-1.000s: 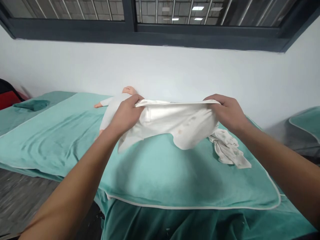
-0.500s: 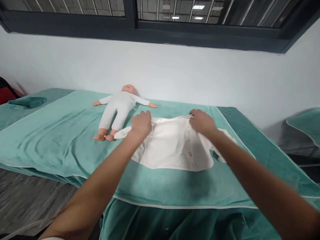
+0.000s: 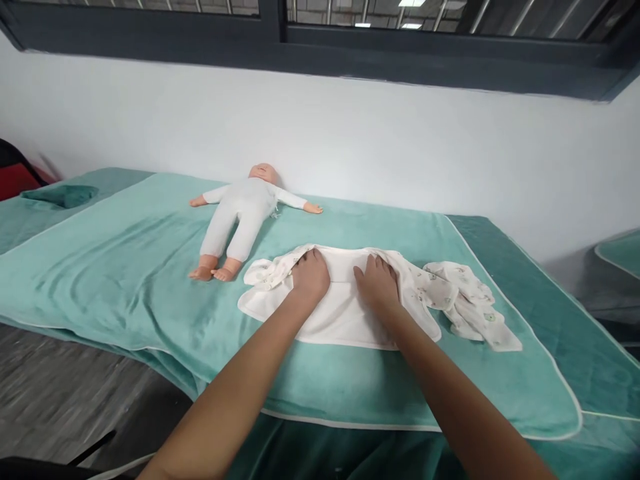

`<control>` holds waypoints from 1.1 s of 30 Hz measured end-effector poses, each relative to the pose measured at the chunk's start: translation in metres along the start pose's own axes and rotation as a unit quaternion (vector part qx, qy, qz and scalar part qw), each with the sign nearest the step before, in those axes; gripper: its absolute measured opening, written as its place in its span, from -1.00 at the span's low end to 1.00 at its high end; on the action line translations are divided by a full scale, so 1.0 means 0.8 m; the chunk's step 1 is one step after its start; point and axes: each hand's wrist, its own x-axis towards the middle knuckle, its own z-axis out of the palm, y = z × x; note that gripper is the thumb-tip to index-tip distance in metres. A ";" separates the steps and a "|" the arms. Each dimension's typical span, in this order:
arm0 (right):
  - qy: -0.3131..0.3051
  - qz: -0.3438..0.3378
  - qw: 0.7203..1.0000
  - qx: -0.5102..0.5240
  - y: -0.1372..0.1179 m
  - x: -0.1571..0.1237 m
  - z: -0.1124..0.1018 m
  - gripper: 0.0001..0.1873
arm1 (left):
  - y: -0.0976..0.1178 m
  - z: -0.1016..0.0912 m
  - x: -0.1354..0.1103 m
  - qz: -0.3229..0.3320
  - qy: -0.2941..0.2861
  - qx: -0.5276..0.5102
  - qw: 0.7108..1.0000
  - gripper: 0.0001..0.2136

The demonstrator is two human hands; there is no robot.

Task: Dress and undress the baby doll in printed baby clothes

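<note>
A white baby shirt (image 3: 340, 327) with small printed figures on its sleeves lies spread on the green blanket (image 3: 330, 387), its plain inner side showing in the middle. My left hand (image 3: 311, 275) is closed on the fold at the shirt's left side, its fingertips partly covered. My right hand (image 3: 379, 281) rests on the right half with the thumb apart; its fingers reach beneath the right-hand fold, where the tips are hidden. A bunched sleeve (image 3: 475, 303) extends to the right. Behind on the left, a baby doll (image 3: 245, 207) in white lies on its back with arms spread.
A white wall (image 3: 400, 147) rises directly behind the bed, under a dark window frame (image 3: 340, 57). A small folded green cloth (image 3: 60, 195) is at the far left, near a red and black object (image 3: 17, 177). Grey floor (image 3: 60, 380) shows at lower left.
Both hands have come down from the shirt's raised top edge and closer together onto it. The shirt now lies flatter, inner side up, its right sleeve stretched further right.
</note>
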 end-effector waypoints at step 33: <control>0.096 0.000 0.994 0.048 0.014 0.133 0.043 -0.28 | -0.019 0.037 0.138 0.008 0.024 0.228 0.973 -0.40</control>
